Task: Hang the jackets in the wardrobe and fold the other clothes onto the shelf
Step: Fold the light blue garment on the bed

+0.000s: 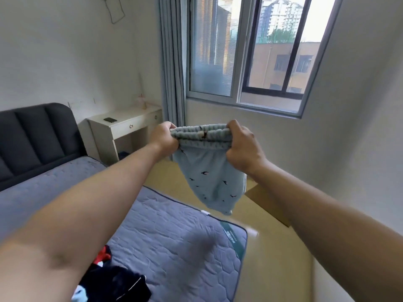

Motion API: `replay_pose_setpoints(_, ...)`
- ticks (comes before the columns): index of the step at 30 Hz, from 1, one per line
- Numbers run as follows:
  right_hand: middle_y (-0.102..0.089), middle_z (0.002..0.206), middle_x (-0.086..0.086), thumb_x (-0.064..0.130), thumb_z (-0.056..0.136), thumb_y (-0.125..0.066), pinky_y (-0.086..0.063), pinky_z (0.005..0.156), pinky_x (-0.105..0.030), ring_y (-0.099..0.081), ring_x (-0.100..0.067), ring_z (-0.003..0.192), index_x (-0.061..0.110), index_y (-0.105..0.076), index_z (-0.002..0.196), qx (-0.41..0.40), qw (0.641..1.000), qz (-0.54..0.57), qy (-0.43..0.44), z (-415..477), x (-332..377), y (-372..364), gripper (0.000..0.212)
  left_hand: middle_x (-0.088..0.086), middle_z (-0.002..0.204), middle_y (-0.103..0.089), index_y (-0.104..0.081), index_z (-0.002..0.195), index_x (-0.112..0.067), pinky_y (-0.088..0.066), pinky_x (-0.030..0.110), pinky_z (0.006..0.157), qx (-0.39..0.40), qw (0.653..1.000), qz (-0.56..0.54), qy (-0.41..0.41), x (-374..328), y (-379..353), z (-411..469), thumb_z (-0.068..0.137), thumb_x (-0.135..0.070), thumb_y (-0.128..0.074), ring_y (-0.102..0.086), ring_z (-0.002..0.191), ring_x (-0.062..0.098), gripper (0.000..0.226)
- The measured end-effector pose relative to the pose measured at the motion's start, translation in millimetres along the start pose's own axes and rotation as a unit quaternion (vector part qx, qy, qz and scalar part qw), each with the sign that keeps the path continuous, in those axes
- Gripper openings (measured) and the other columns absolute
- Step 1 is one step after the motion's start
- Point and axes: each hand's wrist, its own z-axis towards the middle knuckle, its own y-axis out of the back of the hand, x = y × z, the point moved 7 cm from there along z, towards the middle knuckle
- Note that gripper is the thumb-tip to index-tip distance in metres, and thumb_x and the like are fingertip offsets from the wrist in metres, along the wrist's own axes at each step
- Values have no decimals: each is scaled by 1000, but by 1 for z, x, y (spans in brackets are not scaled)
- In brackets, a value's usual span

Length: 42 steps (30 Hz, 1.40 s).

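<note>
the left hand [164, 136] and right hand [242, 143] each grip one end of the shorts' [212, 177] waistband, holding them up between them; the legs hang below the hands, above the bed [174, 236]. dark clothes [113, 280] lie under the left forearm.

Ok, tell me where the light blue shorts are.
Centre of the head view: light blue shorts held up by the waistband between left hand and right hand, below the window.
</note>
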Motion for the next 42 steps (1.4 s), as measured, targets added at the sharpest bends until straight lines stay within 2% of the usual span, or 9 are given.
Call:
replay_pose_setpoints(4, -52, 103, -10, 0, 71, -49, -42, 71, -34, -53, -30, 87, 27, -36, 110, 49, 995, 39, -72, -94, 9, -77, 49, 12, 87, -66, -59, 90, -9, -48, 33, 65, 63, 995, -49, 57, 91, -21, -86, 76, -3, -64, -55, 76, 24, 16)
replay_pose_setpoints(8, -47, 111, -7, 1, 75, -60, -44, 78, -33, -50, -26, 95, 20, -33, 139, 168, 968, 14, -188, -207, 2, -180, 72, 0, 85, -65, -56, 94, -21, -41, 25, 55, 180, 980, 14, 89, 189, -50, -192, 66, -6, -74, -57, 71, 15, 37)
replay_pose_setpoints(11, -53, 109, -11, 7, 80, -63, -41, 70, -33, -55, -30, 97, 12, -48, 113, 297, 929, -46, -217, -291, -1, -254, 37, 4, 97, -68, -63, 108, -24, -46, 29, 66, 270, 955, 81, 89, 260, -73, -272, 69, -5, -71, -62, 86, 26, 43)
replay_pose_setpoints(13, -52, 96, -10, 9, 82, -63, -38, 62, -32, -53, -27, 83, 13, -47, 92, 375, 895, -71, -230, -344, 3, -294, 20, 5, 105, -70, -68, 109, -22, -49, 30, 76, 322, 937, 108, 81, 301, -85, -323, 74, -6, -67, -64, 97, 27, 39)
replay_pose_setpoints(19, -35, 68, -5, 2, 83, -56, -23, 49, -29, -29, -18, 56, 14, -33, 68, 534, 813, -120, -199, -471, 35, -389, 30, 4, 128, -55, -58, 125, -21, -53, 39, 82, 413, 882, 175, 142, 411, -95, -459, 81, 5, -52, -57, 106, 27, 52)
replay_pose_setpoints(26, -40, 87, -4, 17, 89, -62, -37, 57, -35, -47, -27, 73, 14, -38, 94, 612, 771, -135, -114, -570, 109, -448, 25, 0, 118, -50, -52, 114, -24, -28, 28, 54, 416, 869, 187, 193, 477, -54, -566, 82, 5, -52, -45, 80, 18, 43)
replay_pose_setpoints(33, -43, 83, -5, 17, 86, -64, -33, 49, -32, -46, -20, 67, 14, -39, 96, 689, 711, -113, -84, -651, 191, -477, 27, 5, 123, -55, -59, 118, -21, -51, 46, 89, 430, 848, 199, 239, 509, 16, -653, 84, 5, -52, -55, 109, 28, 43)
replay_pose_setpoints(39, -47, 87, -4, 28, 88, -64, -42, 57, -31, -52, -21, 76, 12, -43, 100, 733, 671, -95, -62, -704, 260, -480, 28, 3, 117, -58, -60, 107, -24, -52, 40, 79, 466, 805, 207, 303, 528, 78, -728, 82, 9, -47, -55, 99, 23, 43)
replay_pose_setpoints(42, -54, 83, -6, 24, 83, -73, -54, 66, -34, -61, -25, 81, 11, -51, 89, 770, 629, -67, -83, -735, 298, -474, 26, 3, 119, -58, -62, 111, -20, -42, 30, 69, 541, 746, 245, 302, 529, 102, -758, 83, 8, -52, -50, 94, 19, 42)
